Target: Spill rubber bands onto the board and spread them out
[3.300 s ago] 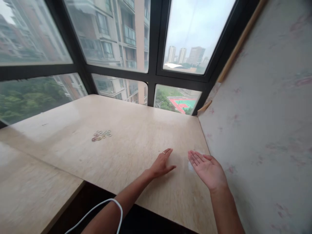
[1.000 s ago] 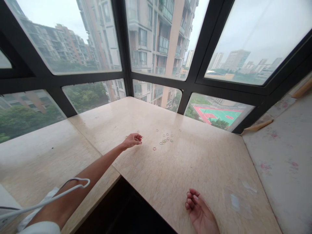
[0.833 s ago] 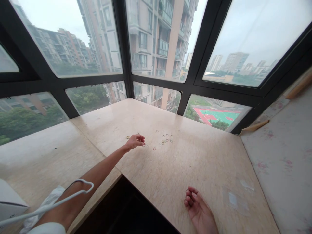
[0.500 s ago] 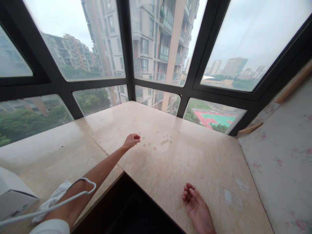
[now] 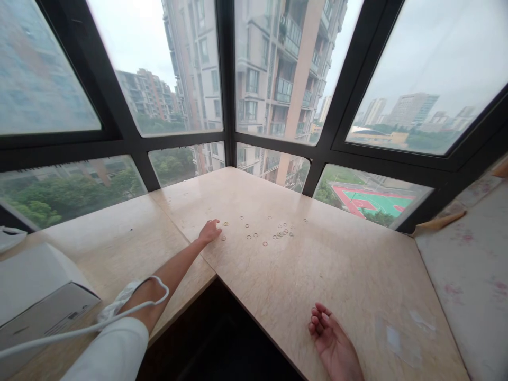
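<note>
Countertop [image 5: 337, 270]: rings [image 5: 280, 234] wider apart than before

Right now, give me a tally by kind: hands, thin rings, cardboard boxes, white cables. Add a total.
Hands: 2 (left hand, right hand)
Thin rings: at least 12; some are bunched too closely for an exact count
Cardboard box: 1
White cable: 1
Total: at least 16

Dark-framed windows [image 5: 278, 69] meet in a corner above a beige marbled countertop [image 5: 278, 280], beside a flower-patterned wall [image 5: 468, 254].
</note>
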Demonstrator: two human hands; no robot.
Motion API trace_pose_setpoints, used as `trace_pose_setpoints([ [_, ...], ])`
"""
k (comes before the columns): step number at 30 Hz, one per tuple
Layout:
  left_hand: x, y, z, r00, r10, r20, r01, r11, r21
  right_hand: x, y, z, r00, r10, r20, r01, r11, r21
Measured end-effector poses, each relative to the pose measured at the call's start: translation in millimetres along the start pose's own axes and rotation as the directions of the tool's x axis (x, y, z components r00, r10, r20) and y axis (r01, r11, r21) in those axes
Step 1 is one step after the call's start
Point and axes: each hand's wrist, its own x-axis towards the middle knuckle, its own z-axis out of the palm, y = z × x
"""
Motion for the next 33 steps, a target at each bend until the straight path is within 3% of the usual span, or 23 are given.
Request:
trace_pose_setpoints([
  [8,35.5,20.2,16.8,0.995,0.065,0.074,-0.065,0.998,-0.008,2.6,-2.3,1.2,0.999,0.024,-0.040,-0.025,1.000,-0.010],
  [17,39.3,30.1,15.6,0.985,0.113,0.130,-0.072,0.956,-0.284,3.0,-4.1,2.8,0.999,0.032,-0.041,-0.034,0.998,-0.050],
  [25,45.5,40.4,-1.4,0.991,0.062,0.119,0.008,0.859,-0.511,2.8,-3.4,0.4,0.998,0.026,-0.059,-0.028,0.999,-0.024],
  [33,76.2,50.4,0.4,0.997,-0.008,0.077,0.048,0.846,-0.530,6.2,-2.7,-1.5,0.997,0.017,-0.073,-0.020,0.999,-0.044],
])
